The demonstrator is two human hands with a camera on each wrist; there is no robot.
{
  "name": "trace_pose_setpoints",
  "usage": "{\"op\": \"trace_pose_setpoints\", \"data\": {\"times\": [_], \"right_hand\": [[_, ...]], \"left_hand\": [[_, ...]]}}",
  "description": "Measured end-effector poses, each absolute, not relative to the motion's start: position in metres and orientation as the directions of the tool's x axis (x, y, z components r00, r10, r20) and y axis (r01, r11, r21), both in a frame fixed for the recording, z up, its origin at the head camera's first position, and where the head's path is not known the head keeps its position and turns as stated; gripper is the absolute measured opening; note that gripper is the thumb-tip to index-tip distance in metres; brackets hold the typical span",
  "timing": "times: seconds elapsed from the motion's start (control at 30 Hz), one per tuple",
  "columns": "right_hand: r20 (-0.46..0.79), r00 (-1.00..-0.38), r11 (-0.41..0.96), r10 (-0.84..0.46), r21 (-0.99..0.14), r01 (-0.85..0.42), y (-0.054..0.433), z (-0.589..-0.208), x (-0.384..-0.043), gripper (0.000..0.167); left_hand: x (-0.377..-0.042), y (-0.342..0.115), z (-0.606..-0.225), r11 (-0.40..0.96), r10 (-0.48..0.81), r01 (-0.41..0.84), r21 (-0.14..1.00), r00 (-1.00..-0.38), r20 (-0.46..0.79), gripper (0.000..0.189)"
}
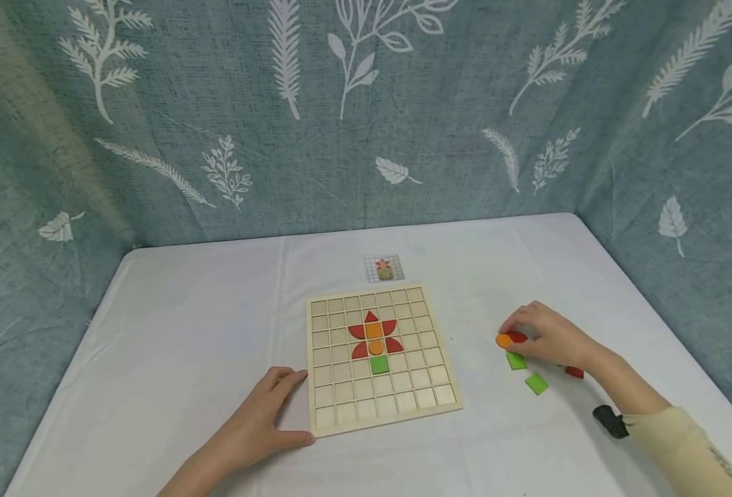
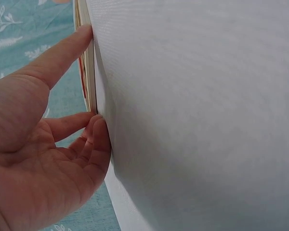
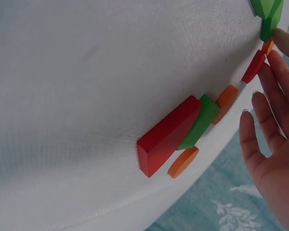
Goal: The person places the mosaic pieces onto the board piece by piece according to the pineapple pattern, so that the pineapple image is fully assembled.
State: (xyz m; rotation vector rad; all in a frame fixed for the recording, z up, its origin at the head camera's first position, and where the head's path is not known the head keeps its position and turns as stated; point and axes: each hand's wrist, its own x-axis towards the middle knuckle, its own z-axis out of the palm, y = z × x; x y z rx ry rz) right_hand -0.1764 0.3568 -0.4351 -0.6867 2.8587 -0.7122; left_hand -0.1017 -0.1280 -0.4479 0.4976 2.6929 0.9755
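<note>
A pale wooden grid board lies on the table. On it a pattern stands: a red triangle, an orange square, several red petal-like pieces, an orange disc and a green square. My left hand touches the board's left side with thumb and fingertips; the left wrist view shows the board edge against them. To the right, my right hand pinches another orange disc between thumb and fingertips. A red piece lies right beside it, close to the fingers.
Two green squares lie in front of the right hand. In the right wrist view, a red block, a green piece and orange discs lie close together. A small pattern card lies behind the board. A patterned curtain borders the table.
</note>
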Motion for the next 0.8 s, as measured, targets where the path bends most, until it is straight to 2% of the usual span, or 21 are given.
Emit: {"op": "trace_pose_setpoints", "data": {"times": [0.23,0.5,0.8], "right_hand": [[0.022,-0.909,0.824,-0.415,-0.414,-0.386,0.347,-0.432,-0.177,0.017],[0.044,-0.909,0.765,-0.415,-0.523,-0.375,0.312,-0.428,-0.177,0.019],[0.069,-0.875,0.701,-0.480,-0.570,-0.429,0.256,-0.430,-0.176,0.018]], "left_hand": [[-0.102,-0.127,-0.448,0.723,0.384,0.231,0.651,-0.918,-0.101,0.094],[-0.101,-0.127,-0.450,0.722,0.386,0.238,0.649,-0.918,-0.093,0.092],[-0.101,-0.127,-0.448,0.716,0.390,0.238,0.657,-0.916,-0.094,0.094]]}}
